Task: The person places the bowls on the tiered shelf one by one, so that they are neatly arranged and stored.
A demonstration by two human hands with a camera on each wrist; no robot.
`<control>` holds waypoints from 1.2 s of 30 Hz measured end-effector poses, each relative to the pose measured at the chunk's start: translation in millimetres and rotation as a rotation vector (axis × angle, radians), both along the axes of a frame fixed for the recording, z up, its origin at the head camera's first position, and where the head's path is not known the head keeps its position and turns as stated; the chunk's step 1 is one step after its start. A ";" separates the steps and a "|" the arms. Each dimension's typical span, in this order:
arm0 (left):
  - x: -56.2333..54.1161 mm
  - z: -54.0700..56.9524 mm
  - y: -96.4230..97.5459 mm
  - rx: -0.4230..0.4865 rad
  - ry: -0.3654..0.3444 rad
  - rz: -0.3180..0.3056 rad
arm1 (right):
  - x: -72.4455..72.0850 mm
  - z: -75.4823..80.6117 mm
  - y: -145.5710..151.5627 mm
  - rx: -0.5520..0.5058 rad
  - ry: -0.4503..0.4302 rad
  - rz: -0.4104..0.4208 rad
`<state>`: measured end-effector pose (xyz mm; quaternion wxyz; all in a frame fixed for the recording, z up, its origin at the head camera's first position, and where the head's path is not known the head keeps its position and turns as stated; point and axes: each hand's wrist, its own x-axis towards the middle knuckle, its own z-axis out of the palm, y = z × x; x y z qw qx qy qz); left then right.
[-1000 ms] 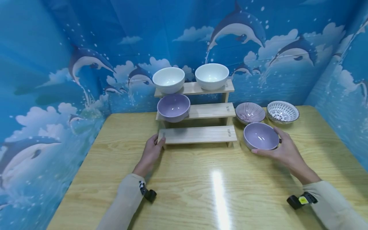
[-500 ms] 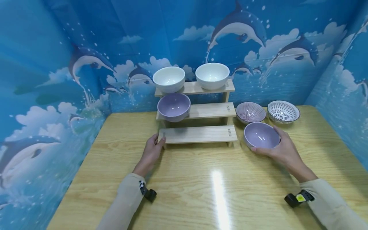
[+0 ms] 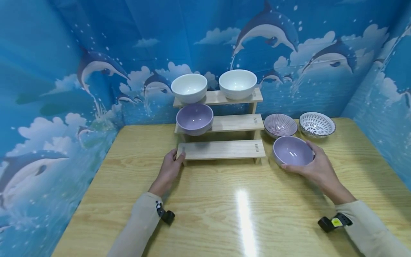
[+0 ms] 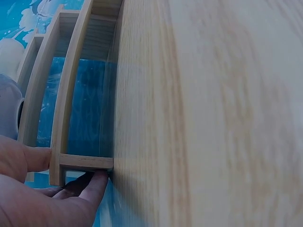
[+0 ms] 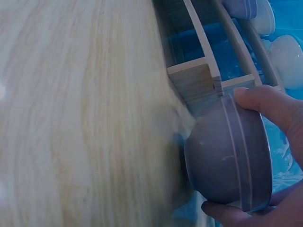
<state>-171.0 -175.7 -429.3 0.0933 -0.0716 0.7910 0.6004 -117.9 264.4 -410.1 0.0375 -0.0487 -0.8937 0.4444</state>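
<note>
At the right of the wooden three-step stand (image 3: 224, 150), my right hand (image 3: 318, 171) grips a plain purple bowl (image 3: 293, 151) by its rim and side. The thumb and fingers spread round its wall in the right wrist view, where the bowl (image 5: 227, 156) is seen from outside. Whether its base touches the table I cannot tell. My left hand (image 3: 170, 166) holds the left end of the lowest step, thumb on the board and fingers (image 4: 94, 189) against the leg. A second purple bowl (image 3: 194, 119) sits on the middle step's left half. Two white bowls stand on the top step.
Behind the held bowl, a pink-striped bowl (image 3: 280, 125) and a dark-patterned white bowl (image 3: 316, 125) rest on the wooden table (image 3: 205, 207). A blue dolphin-print cloth (image 3: 205, 39) hangs close behind the stand and along both sides.
My right wrist has shifted slightly left and away from me, with the purple bowl staying almost in place. The left hand keeps its hold on the stand.
</note>
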 end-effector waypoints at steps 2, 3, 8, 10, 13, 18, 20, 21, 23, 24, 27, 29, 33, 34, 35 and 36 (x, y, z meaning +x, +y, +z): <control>0.6 0.0 0.0 -0.001 -0.001 0.002 | 0.9 2.4 -0.3 -0.004 0.009 0.005; 0.9 0.1 0.1 0.001 0.000 0.002 | 1.3 3.8 -0.4 -0.005 0.011 0.008; 1.6 1.4 0.3 -0.005 -0.009 0.010 | 2.9 11.0 -2.5 0.001 0.020 0.011; 1.5 1.4 0.4 -0.007 -0.011 0.010 | 3.3 13.7 -3.8 0.000 0.020 0.007; 1.9 1.5 0.6 -0.011 -0.015 0.011 | 3.9 17.4 -6.1 -0.010 0.026 0.006; 1.1 1.0 0.0 -0.017 -0.019 0.011 | 4.5 24.0 -9.7 -0.011 0.060 0.012; 0.6 0.5 -0.6 -0.017 -0.017 0.008 | 4.4 27.2 -11.2 -0.011 0.073 0.016; 0.6 0.4 -0.9 -0.017 -0.017 0.005 | 4.3 29.0 -12.1 -0.011 0.077 0.018; 0.4 0.1 -1.4 -0.014 -0.013 0.001 | 4.0 32.6 -14.0 -0.013 0.080 0.019; 0.8 0.2 -1.4 -0.012 -0.012 0.000 | 4.0 34.7 -15.1 -0.010 0.078 0.018; 1.1 0.4 -1.3 -0.008 -0.005 -0.004 | 3.0 41.3 -18.6 -0.006 0.070 0.016; 1.3 0.3 -1.0 -0.006 -0.001 -0.004 | 1.8 45.8 -21.0 -0.004 0.072 0.018; 1.7 0.1 -0.2 -0.015 0.003 -0.003 | -1.2 54.1 -25.3 -0.007 0.092 0.036; 1.8 0.1 -0.1 -0.018 0.003 -0.002 | -2.0 55.9 -26.5 -0.010 0.099 0.041; 1.9 0.3 0.2 -0.020 0.004 -0.001 | -2.7 57.6 -27.6 -0.008 0.104 0.044; 1.8 0.4 0.4 -0.023 0.003 0.000 | -3.3 59.1 -28.6 -0.008 0.110 0.049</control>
